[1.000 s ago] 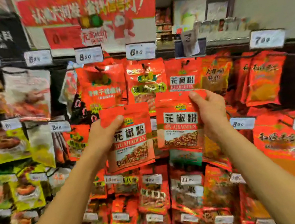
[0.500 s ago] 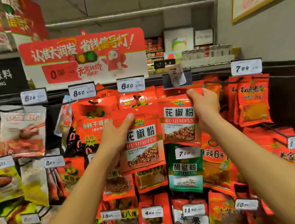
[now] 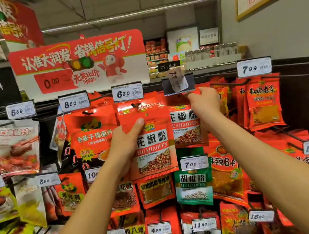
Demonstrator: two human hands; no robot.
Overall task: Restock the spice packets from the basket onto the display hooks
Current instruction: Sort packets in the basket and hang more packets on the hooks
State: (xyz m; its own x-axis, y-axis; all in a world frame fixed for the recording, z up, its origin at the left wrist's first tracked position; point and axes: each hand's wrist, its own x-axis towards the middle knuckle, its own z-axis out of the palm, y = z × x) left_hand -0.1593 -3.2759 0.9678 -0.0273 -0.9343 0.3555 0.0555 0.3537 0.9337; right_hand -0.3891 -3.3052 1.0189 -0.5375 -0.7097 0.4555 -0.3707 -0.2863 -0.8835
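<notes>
The left hand [image 3: 125, 142] grips a red packet marked HUAJIAOFEN [image 3: 151, 144] by its left edge, thumb lying across the front near the top and fingers curled behind it. This packet is held upright in front of the display, its top edge just under the packets hanging beneath the 6.80 price tag [image 3: 127, 92].

The right hand [image 3: 205, 104] is higher and to the right, pinching the top edge of a second HUAJIAOFEN packet [image 3: 186, 125] right under a dark tag holder [image 3: 178, 84] with a crooked paper slip in it. Whether that packet's hole is on the hook cannot be told; the fingers cover it. The two packets sit side by side, their inner edges touching or overlapping.

The wall is crowded: red packets press in on the left, right and below, and a green pepper packet [image 3: 193, 184] hangs directly under the right-hand one. Bare black hook rods [image 3: 230, 83] jut toward the viewer at the right of the right hand. Open room lies only on the near side of the display.
</notes>
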